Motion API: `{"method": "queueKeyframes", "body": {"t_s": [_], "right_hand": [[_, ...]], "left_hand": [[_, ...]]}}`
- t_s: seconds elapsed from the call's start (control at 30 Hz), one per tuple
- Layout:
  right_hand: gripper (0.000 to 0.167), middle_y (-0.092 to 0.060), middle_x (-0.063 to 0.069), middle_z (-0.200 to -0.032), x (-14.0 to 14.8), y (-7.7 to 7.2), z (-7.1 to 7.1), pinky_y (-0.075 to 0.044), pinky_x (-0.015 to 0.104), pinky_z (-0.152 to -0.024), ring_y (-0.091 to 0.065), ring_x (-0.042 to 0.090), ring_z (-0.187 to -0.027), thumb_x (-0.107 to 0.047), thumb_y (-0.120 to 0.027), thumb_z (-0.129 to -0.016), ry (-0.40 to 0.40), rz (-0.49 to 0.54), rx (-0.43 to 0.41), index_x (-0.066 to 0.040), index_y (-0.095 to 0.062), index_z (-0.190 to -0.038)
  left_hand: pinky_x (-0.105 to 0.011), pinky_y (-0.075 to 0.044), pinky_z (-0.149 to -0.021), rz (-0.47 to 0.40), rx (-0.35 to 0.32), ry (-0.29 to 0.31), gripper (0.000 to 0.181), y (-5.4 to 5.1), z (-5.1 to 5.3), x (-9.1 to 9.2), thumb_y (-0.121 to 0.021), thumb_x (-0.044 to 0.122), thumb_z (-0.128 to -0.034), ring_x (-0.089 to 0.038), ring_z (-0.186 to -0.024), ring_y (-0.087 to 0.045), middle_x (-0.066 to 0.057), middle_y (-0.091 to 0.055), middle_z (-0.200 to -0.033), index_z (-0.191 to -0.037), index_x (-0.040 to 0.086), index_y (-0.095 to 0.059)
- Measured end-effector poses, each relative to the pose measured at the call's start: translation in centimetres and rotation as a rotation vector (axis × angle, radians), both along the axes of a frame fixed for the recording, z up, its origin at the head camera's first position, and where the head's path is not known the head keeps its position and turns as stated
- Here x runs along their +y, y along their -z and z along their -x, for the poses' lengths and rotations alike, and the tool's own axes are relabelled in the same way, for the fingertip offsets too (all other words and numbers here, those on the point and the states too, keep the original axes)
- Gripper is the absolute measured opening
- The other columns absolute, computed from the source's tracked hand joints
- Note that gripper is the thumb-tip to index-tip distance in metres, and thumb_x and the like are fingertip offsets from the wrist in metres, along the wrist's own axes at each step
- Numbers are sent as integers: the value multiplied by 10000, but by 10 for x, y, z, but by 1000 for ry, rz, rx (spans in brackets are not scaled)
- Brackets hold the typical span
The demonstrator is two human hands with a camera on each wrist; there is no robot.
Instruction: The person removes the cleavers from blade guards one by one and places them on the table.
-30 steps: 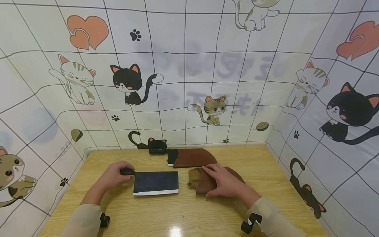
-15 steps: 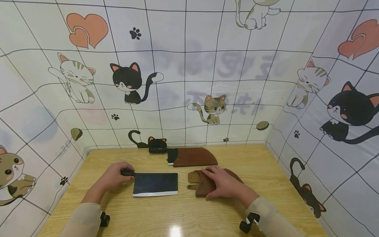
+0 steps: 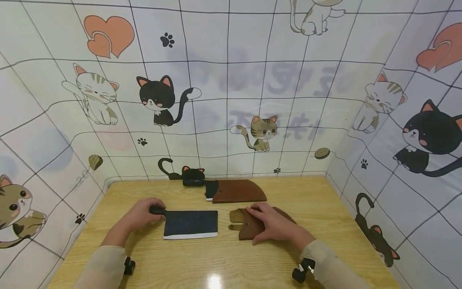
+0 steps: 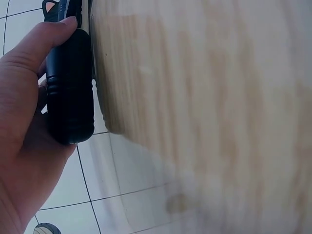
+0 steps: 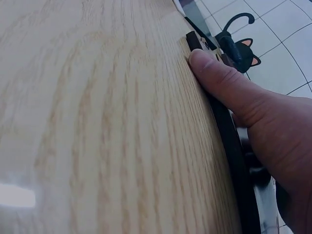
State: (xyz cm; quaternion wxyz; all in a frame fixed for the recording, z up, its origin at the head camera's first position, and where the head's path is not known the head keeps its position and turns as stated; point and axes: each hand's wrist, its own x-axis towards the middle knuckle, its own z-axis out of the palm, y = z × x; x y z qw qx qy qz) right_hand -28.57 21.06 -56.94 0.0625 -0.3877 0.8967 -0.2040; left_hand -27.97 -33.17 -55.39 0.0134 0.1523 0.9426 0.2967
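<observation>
In the head view a cleaver lies flat on the wooden table, its dark blade [image 3: 191,223] pointing right and its pale cutting edge toward me. My left hand [image 3: 140,216] holds its black handle [image 4: 70,92]; the left wrist view has the thumb along that handle. To the right, a brown leather sheath [image 3: 249,229] lies under my right hand [image 3: 275,225], which grips it with the thumb at the near edge and fingers over the top. Two tan strap ends [image 3: 236,216] stick out from the sheath toward the blade, apart from it. The palm hides the sheath's middle.
Behind these, a second knife with a black handle [image 3: 193,182] sits in another brown sheath [image 3: 240,191], close to the back wall. The table [image 3: 180,265] is enclosed by cat-printed sheeting [image 3: 216,92] at the back and sides.
The brown sheath under my right hand has settled flatter and slightly nearer to me, its strap ends now showing separately. My left hand and the cleaver have barely moved.
</observation>
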Motion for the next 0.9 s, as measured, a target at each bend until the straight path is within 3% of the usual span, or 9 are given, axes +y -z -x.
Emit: {"method": "queueKeyframes", "body": {"t_s": [0.67, 0.9], "right_hand": [[1156, -409, 50, -1648, 0, -4, 0, -422, 564, -1190, -399, 259, -1518, -714, -908, -803, 26, 4, -30, -162, -445, -1707], [1175, -420, 66, -1650, -1, -6, 0, -432, 584, -1178, -408, 281, -1518, -738, -904, -789, 34, -1, -44, -160, -448, -1705]], "left_hand": [[-566, -541, -986, 23, -8, 13, 242, 1, 6, 1, -929, 129, -891, -254, -1094, -685, 9, -755, -1122, -1081, 179, -787], [-573, -548, -996, 5, -22, 20, 287, -6, 4, 2, -940, 198, -896, -282, -1121, -700, -12, -766, -1155, -1138, 145, -795]]}}
